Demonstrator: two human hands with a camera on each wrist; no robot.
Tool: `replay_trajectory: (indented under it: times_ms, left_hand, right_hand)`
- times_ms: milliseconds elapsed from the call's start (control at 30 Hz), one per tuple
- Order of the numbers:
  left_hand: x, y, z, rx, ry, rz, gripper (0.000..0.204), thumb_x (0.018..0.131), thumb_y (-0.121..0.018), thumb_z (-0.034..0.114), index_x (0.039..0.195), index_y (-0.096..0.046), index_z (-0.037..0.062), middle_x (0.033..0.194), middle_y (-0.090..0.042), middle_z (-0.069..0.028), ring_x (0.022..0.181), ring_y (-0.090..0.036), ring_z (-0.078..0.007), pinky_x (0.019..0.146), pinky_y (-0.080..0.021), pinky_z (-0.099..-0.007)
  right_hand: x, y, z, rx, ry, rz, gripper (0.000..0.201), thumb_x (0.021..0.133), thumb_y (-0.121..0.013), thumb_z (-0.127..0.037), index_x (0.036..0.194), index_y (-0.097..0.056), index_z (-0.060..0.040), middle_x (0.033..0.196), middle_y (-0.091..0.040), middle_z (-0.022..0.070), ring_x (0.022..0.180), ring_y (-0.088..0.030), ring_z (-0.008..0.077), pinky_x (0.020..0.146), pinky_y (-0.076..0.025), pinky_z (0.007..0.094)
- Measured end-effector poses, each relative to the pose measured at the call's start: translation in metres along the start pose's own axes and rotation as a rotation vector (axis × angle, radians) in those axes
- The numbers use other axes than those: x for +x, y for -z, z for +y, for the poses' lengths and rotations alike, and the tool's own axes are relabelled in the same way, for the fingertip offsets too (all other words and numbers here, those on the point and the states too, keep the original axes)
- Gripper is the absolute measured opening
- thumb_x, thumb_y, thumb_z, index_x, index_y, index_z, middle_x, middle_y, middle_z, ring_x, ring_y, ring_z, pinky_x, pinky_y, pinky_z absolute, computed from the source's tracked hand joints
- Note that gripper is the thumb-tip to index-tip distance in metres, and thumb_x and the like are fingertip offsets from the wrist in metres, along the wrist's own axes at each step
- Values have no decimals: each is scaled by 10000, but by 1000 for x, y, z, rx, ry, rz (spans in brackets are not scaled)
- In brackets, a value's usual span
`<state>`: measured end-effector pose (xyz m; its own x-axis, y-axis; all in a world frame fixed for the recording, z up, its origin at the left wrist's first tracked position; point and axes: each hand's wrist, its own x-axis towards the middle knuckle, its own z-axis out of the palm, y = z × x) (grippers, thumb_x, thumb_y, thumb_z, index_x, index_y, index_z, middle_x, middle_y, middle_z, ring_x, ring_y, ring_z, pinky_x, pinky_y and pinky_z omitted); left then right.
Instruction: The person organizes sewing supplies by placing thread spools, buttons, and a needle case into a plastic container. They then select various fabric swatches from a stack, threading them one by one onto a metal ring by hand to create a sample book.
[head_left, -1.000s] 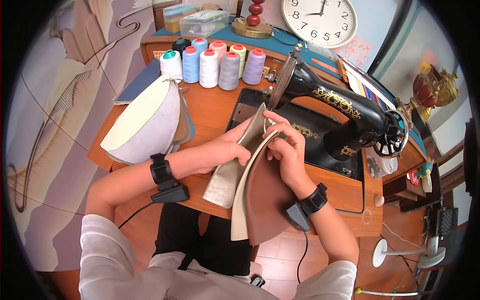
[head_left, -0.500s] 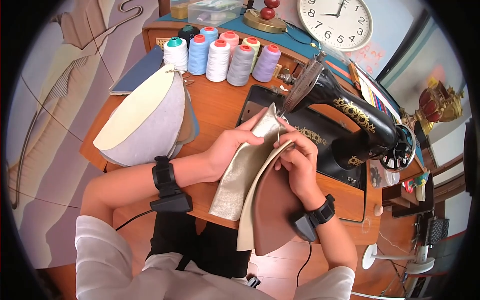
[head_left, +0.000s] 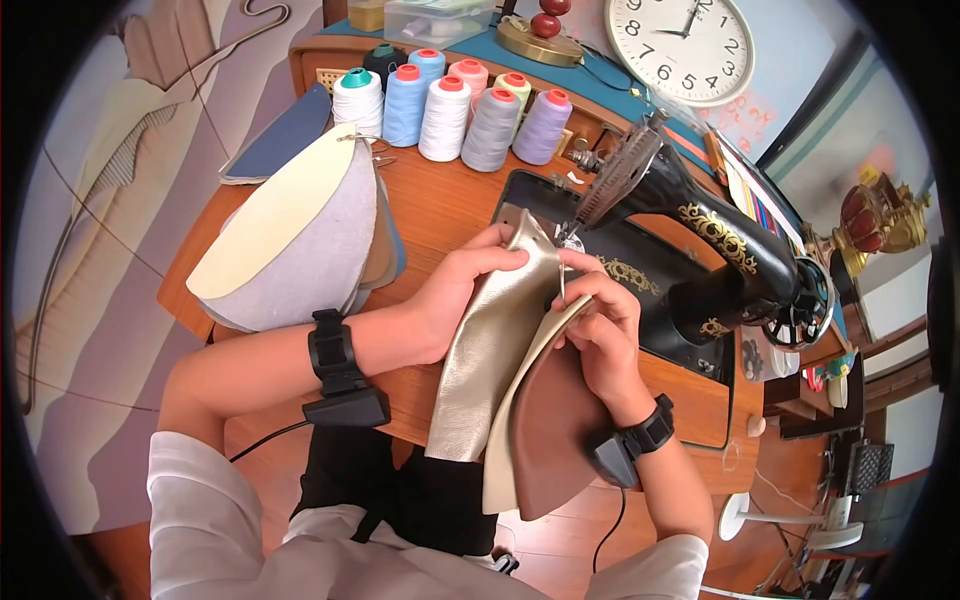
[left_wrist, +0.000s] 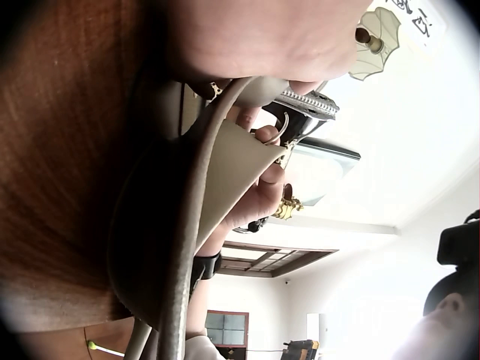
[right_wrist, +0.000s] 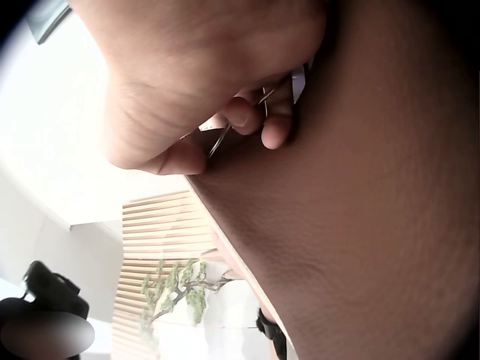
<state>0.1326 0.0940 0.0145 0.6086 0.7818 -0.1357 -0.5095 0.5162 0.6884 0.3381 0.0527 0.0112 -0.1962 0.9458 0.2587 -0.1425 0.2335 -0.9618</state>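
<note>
In the head view my left hand [head_left: 445, 305] grips a shiny gold leather swatch [head_left: 475, 375] near its narrow top, thumb on the face and fingers behind. My right hand [head_left: 608, 335] pinches a thin metal ring [head_left: 562, 278] near the tips of a cream swatch [head_left: 508, 435] and a brown swatch [head_left: 562, 430]. The swatches fan down over the table's front edge. From the right wrist, curled fingers hold the wire ring [right_wrist: 219, 141] above the brown swatch [right_wrist: 367, 202]. The left wrist view shows the cream swatch [left_wrist: 231, 172] between the hands.
A black sewing machine [head_left: 700, 215] stands just beyond my hands. Several thread spools [head_left: 445, 118] line the back of the wooden table [head_left: 430, 190]. Another ringed swatch bundle [head_left: 290, 230] lies left, beside a blue swatch [head_left: 275, 140]. A round clock [head_left: 680, 45] is behind.
My left hand has shifted up the gold swatch, its thumb now near the top. That swatch turns its face more toward the head camera. The right hand keeps its pinch.
</note>
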Motion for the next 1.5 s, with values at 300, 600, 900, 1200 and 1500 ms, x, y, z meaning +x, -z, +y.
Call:
replay_trajectory:
  times_ms: [300,600,900,1200,1500]
  left_hand:
    - [4,3,-10,706,-369,-3,326,902,-575,-48,1208,-566,64,1118,-609,4,1068,-569,-74,925,-469,-274]
    - [7,7,-12,750,-365,-89,389,864,-526,-84,1221,-565,64,1105,-603,2,1060,-563,-70,912,-467,-269]
    - [7,7,-10,733,-361,-121,449,850,-524,-82,1275,-537,62,1183,-581,-14,1143,-546,-90,977,-445,-279]
    - [2,4,-3,622,-270,-160,511,752,-523,-38,1252,-548,62,1141,-580,-19,1089,-553,-91,929,-447,-255]
    - [3,7,-3,616,-218,-156,551,705,-512,-29,1244,-558,75,1121,-573,-17,1045,-544,-94,908,-448,-248]
  right_hand:
    - [1,0,3,133,-37,-91,199,776,-558,-8,932,-674,36,1393,-505,170,748,-628,128,644,-513,240]
    - [2,1,4,5,-49,-147,233,827,-565,39,1020,-695,28,1432,-462,160,828,-653,114,643,-526,234]
    - [0,-5,4,-56,-11,-151,215,882,-583,84,1062,-674,11,1462,-405,129,870,-644,109,634,-496,230]
    - [0,-5,2,-34,1,-146,226,874,-567,132,1053,-665,34,1435,-412,117,914,-633,109,699,-494,243]
    - [1,-4,1,46,-22,-235,232,867,-551,167,1012,-679,38,1422,-386,96,1001,-616,112,825,-492,269]
